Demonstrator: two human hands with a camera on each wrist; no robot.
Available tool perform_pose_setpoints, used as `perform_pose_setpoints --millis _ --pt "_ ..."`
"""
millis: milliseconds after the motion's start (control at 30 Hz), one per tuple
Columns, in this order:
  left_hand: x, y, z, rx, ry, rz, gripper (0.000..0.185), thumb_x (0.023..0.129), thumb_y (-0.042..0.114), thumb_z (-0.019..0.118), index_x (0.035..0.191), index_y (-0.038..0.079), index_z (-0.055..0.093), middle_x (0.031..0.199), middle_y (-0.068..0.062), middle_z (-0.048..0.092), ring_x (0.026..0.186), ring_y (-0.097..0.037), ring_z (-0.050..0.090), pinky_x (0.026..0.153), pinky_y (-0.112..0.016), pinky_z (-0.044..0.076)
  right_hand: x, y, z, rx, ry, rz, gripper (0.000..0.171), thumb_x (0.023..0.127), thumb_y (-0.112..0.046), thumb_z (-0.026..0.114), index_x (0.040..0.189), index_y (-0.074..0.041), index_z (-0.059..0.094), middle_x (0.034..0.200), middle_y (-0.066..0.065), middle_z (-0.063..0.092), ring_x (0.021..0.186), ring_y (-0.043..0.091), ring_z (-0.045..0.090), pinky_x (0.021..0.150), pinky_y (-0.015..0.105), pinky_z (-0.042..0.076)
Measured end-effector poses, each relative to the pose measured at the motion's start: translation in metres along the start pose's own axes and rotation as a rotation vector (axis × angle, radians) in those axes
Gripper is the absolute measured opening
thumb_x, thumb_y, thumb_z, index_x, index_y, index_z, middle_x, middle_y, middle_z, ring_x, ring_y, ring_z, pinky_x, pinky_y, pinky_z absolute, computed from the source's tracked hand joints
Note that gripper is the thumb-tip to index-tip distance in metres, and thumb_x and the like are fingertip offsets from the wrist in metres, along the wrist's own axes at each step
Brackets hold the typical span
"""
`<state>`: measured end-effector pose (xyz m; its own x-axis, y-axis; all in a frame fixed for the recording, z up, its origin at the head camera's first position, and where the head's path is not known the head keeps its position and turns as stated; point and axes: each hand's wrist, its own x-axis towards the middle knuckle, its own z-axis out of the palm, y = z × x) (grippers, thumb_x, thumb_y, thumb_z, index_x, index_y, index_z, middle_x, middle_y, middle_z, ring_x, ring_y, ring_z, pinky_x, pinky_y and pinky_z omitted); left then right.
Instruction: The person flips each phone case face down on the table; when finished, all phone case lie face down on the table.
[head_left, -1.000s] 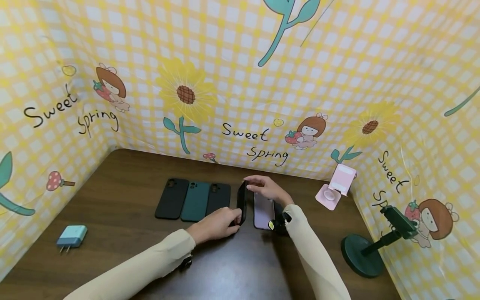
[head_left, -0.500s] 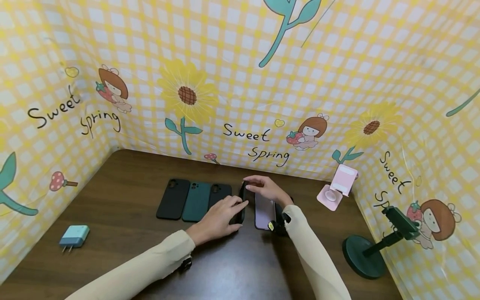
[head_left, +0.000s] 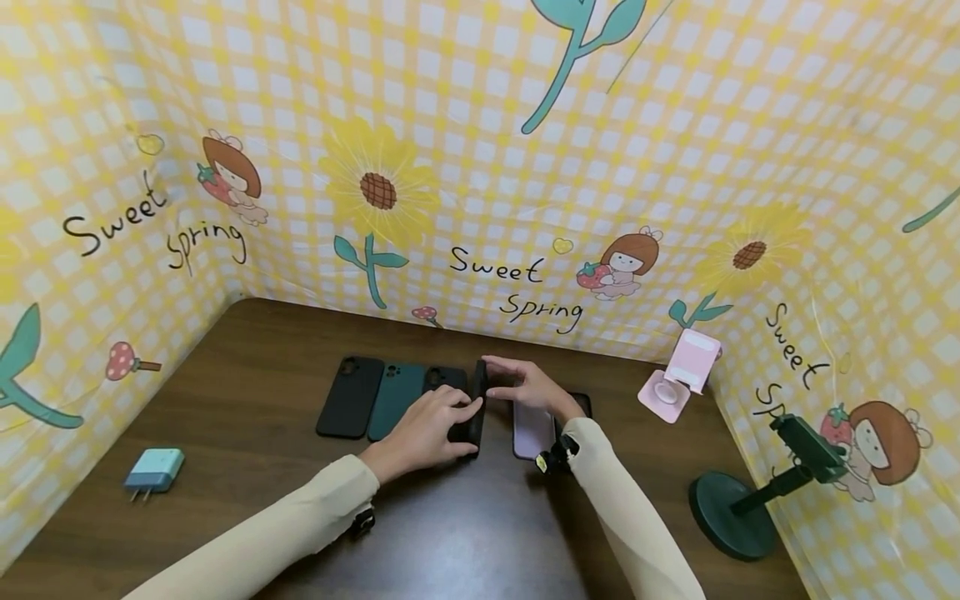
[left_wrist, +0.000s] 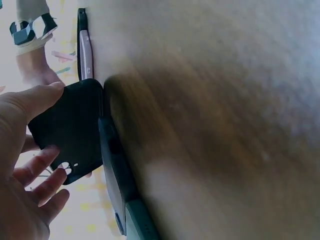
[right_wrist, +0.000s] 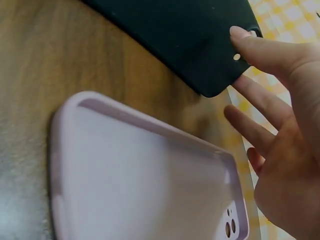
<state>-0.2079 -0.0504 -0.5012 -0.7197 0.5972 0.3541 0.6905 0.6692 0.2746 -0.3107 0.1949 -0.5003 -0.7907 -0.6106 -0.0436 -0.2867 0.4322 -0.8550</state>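
Two hands met over the brown counter [head_left: 225,467], between three phone cases lying flat on the left and a lilac case [head_left: 531,429] on the right. We held a black phone case [head_left: 476,408] on its long edge there, beside the row's rightmost case. Our left hand [head_left: 431,425] pressed near-straight fingers [left_wrist: 47,185] against its left face; our right hand [head_left: 528,385] touched its far top corner with spread fingers [right_wrist: 265,50]. We judged it light, flexible and slightly grippy, best taken by its long edges.
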Motion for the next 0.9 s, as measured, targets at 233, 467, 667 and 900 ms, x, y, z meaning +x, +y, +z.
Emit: perform_pose_setpoints --millis 233,467,667,900 --pt "0.000 0.000 0.003 -0.018 -0.012 -0.015 0.072 0.086 0.043 0.083 0.145 0.010 0.059 0.127 -0.005 0.069 0.114 -0.022 0.061 0.095 -0.043 0.053 -0.003 0.001 0.003 -0.048 0.026 -0.034 0.072 0.096 -0.013 0.072 0.160 -0.011 0.039 0.154 0.015 0.054 0.143 0.034 0.051 0.113 0.060 0.043" --pt "0.001 -0.002 0.011 -0.029 0.041 -0.041 0.073 0.084 0.044 0.084 0.144 0.010 0.061 0.119 -0.004 0.067 0.105 -0.021 0.060 0.088 -0.041 0.052 -0.002 0.004 0.000 -0.078 0.016 -0.009 0.071 0.095 -0.013 0.074 0.159 -0.015 0.042 0.157 0.013 0.050 0.144 0.033 0.050 0.114 0.056 0.044" --pt "0.002 -0.001 0.018 0.026 0.015 -0.094 0.075 0.084 0.053 0.082 0.142 0.009 0.063 0.115 -0.003 0.069 0.100 -0.020 0.059 0.084 -0.039 0.051 -0.002 -0.002 -0.001 -0.256 -0.052 0.011 0.059 0.095 -0.023 0.076 0.150 -0.018 0.055 0.157 0.010 0.051 0.146 0.032 0.047 0.117 0.054 0.041" --pt "0.011 0.001 0.018 0.087 -0.141 -0.147 0.077 0.085 0.060 0.077 0.141 0.009 0.063 0.114 -0.005 0.071 0.089 -0.018 0.048 0.077 -0.031 0.043 0.000 -0.001 -0.001 -0.454 -0.092 0.048 0.052 0.095 -0.031 0.075 0.144 -0.017 0.062 0.159 0.008 0.048 0.149 0.032 0.043 0.122 0.064 0.022"
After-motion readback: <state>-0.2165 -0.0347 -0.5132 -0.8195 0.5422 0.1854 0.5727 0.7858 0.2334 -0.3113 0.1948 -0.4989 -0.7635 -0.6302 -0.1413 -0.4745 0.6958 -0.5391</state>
